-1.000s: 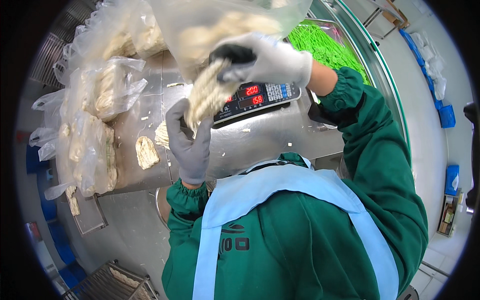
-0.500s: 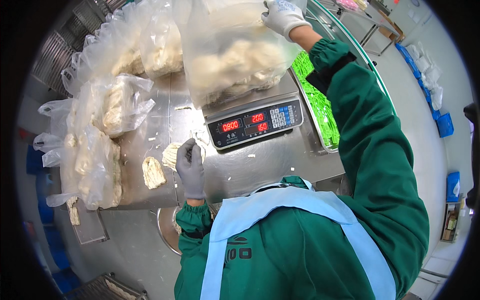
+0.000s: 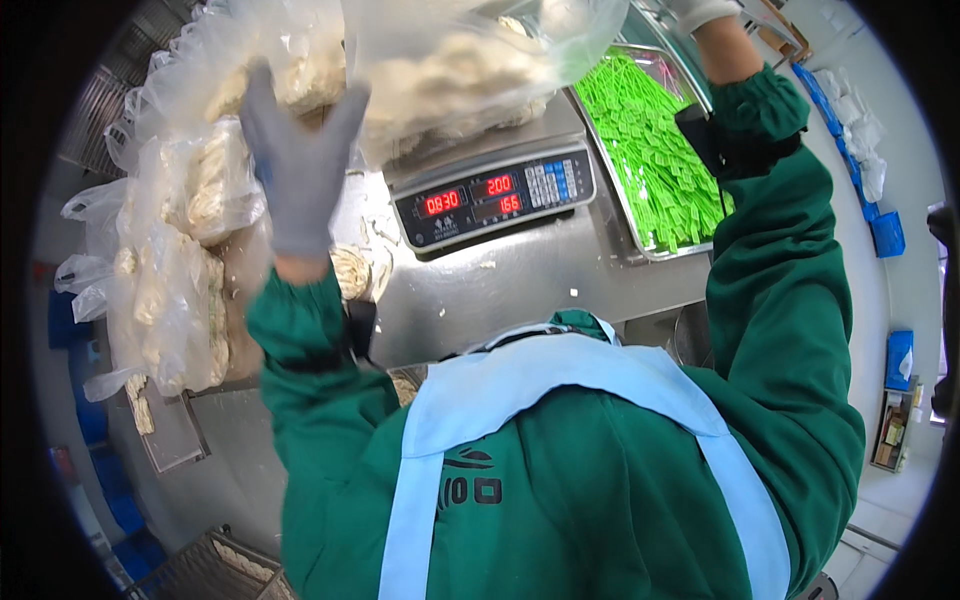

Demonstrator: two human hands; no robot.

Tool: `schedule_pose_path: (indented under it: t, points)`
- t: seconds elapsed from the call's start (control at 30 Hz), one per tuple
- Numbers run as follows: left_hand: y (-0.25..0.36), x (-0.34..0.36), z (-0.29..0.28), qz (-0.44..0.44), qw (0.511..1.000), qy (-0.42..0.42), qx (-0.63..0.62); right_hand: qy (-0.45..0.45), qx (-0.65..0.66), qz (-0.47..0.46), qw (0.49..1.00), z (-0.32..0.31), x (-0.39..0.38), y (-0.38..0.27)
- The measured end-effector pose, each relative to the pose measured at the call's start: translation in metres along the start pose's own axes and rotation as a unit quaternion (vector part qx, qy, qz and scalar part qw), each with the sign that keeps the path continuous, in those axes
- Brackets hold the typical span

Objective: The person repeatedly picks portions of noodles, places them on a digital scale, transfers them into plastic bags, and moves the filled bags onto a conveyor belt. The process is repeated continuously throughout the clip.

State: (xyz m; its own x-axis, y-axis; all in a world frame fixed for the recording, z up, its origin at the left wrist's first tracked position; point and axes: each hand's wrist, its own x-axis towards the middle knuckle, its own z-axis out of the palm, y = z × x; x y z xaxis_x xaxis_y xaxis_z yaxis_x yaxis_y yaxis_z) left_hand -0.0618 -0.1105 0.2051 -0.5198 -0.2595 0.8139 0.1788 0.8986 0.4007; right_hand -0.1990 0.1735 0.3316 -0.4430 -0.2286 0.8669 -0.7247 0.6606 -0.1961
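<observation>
We are holding our left grip (image 3: 303,165) splayed wide, apparently empty, near the plastic bag of pale noodles (image 3: 460,85) sitting on the digital scale (image 3: 495,200); our right grip (image 3: 703,12) is showing only partly, so we cannot tell its hold.

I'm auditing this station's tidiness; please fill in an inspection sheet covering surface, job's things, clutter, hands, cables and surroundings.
Surface: steel table, dotted with pale scraps.
Job's things: bag of pale strands, blurred, behind the lit front of the scale; more filled bags at left; green strips in a metal tray at right.
Clutter: loose pale bundle left of the scale.
Hands: left hand gloved, fingers spread, contact unclear; right hand gloved, cut off by the top edge.
Cables: nothing seen.
Surroundings: blue container, right; dark rack, lower left.
</observation>
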Motion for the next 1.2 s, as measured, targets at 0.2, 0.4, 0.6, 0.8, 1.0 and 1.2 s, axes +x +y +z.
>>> schedule_pose_path:
  t: [0.2,0.4,0.6,0.8,1.0,1.2]
  points:
    - [0.067,0.121,0.114,-0.159,0.874,0.46,-0.011,0.067,-0.076,0.082,0.991,0.038,-0.022,0.029]
    - [0.015,0.133,0.09,-0.194,0.92,0.012,-0.34,-0.164,0.274,0.321,0.892,0.032,-0.027,0.051]
    - [0.066,0.148,-0.007,-0.139,0.661,-0.2,-0.71,-0.082,0.344,0.161,0.921,-0.021,0.012,0.017]
    - [0.144,0.11,-0.015,0.09,0.776,-0.463,-0.419,-0.066,0.417,0.027,0.906,-0.029,-0.016,-0.036]
    - [0.146,0.028,0.033,-0.082,0.763,-0.505,-0.397,-0.146,0.313,-0.001,0.938,-0.051,-0.124,-0.018]
    - [0.196,-0.047,0.022,0.151,0.687,-0.555,-0.444,-0.438,0.299,0.15,0.834,-0.07,-0.278,-0.03]
